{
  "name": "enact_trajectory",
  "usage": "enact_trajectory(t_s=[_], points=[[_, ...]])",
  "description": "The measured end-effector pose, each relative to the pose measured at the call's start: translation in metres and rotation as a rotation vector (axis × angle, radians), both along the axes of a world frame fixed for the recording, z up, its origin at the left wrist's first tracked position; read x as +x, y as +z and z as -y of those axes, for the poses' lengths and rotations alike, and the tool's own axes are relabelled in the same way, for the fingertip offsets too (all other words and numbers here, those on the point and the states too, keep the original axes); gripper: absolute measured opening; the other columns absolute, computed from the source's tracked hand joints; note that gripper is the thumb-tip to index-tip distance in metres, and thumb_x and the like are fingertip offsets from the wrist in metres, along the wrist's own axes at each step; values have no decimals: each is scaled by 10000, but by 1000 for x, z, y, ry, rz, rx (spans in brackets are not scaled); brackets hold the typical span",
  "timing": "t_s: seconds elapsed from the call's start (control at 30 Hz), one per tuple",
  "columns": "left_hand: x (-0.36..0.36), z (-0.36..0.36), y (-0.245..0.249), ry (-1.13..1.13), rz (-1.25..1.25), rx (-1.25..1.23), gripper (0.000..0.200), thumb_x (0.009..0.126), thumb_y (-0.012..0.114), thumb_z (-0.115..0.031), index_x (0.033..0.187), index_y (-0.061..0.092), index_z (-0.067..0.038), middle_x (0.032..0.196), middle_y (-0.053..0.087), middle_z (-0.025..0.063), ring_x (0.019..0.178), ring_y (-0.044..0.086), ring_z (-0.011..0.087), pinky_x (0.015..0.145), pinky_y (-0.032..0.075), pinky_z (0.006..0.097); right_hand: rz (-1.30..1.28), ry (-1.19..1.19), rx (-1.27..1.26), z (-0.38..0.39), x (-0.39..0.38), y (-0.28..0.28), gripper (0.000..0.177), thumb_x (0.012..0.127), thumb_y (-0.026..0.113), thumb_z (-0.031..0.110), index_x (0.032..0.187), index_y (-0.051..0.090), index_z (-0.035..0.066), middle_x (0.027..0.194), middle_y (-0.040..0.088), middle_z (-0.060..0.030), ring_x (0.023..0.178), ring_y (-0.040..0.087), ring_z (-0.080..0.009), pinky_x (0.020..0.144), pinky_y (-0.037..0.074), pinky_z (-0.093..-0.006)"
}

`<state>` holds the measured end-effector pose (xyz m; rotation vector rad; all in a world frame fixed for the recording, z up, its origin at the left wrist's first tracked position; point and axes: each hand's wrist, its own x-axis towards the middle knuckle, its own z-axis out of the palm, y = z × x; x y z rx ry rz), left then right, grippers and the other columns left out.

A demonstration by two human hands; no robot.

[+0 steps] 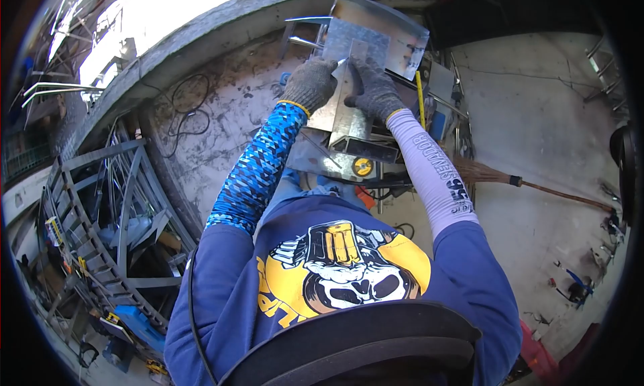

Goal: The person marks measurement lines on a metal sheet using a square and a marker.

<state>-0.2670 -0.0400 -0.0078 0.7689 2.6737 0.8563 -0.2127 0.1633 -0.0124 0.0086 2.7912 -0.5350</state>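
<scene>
Both hands wear dark grey knit gloves and are at a sheet-metal piece [355,34] with bent edges, lying on a small metal workbench [322,159]. My left hand [310,84] is closed, its fingertips around something small and bright by a flat metal strip [345,94]; what it grips is too small to name. My right hand [373,87] lies across the strip's right side, thumb apart from the curled fingers, with a dark curved edge between them. Whether it grips anything is hidden. A yellow round label [363,167] shows on the bench's near side.
At the left stands a rack [100,252] full of metal offcuts, with a blue case [139,324] below. A broom [483,172] lies on the right. Black cable [181,111] coils on the floor at the left. A yellow rule [420,97] stands beside the bench.
</scene>
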Motion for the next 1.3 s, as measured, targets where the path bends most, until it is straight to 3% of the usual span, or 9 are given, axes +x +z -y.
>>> enact_trajectory(t_s=[0.1, 0.2, 0.5, 0.57, 0.83, 0.9, 1.1, 1.3], points=[[13, 9, 7, -3, 38, -28, 327, 851, 597, -121, 1154, 717, -91, 1069, 689, 225, 996, 682, 411, 879, 546, 513, -19, 9, -6, 2, 1, 5, 1144, 635, 936, 352, 1597, 328, 235, 1636, 297, -233, 1476, 373, -414, 1219, 322, -470], [26, 20, 16, -14, 40, -38, 336, 857, 594, -126, 1169, 714, -98, 1050, 692, 222, 992, 686, 403, 880, 546, 511, -20, 0, 20, 7, 2, 12, 1108, 645, 923, 300, 1584, 355, 151, 1599, 367, -223, 1456, 394, -405, 1229, 323, -426], [49, 32, 16, 12, 90, -30, 338, 882, 576, -120, 1195, 702, -110, 1052, 691, 211, 971, 685, 405, 869, 545, 515, -11, 14, -7, 4, 0, 10, 1109, 636, 919, 300, 1582, 355, 167, 1601, 367, -226, 1464, 386, -410, 1228, 327, -434], [50, 30, 15, 20, 85, -23, 336, 885, 575, -119, 1200, 692, -105, 1054, 687, 216, 970, 683, 410, 866, 544, 516, -23, 43, -18, -1, -1, 3, 1148, 644, 920, 382, 1604, 308, 243, 1642, 290, -232, 1496, 342, -403, 1225, 322, -472], [53, 21, 7, 42, 90, 26, 323, 893, 576, -110, 1208, 640, -74, 1048, 665, 238, 959, 678, 433, 842, 544, 525, 9, 28, -11, 1, -1, 4, 1143, 651, 922, 370, 1604, 302, 246, 1639, 294, -232, 1494, 346, -401, 1226, 323, -472], [49, 17, 2, 63, 31, 112, 314, 894, 579, -120, 1196, 638, -58, 1052, 661, 237, 972, 676, 432, 849, 544, 528, 10, 15, -22, 2, -1, 4, 1141, 651, 923, 364, 1603, 305, 248, 1638, 295, -232, 1492, 351, -402, 1224, 326, -472], [5, -10, -4, 54, -10, 65, 322, 886, 590, -153, 1175, 662, -31, 1089, 672, 237, 1018, 674, 419, 898, 544, 519, 8, 18, -15, 1, -1, 5, 1146, 641, 930, 352, 1601, 311, 257, 1639, 296, -232, 1481, 368, -407, 1221, 335, -469], [-31, -18, 19, 38, 45, -51, 295, 917, 584, -222, 1135, 719, -76, 1032, 727, 237, 996, 706, 415, 906, 556, 514, 10, -1, -19, 4, -2, 10, 1133, 655, 925, 333, 1603, 312, 238, 1645, 291, -217, 1480, 369, -406, 1231, 329, -446]])
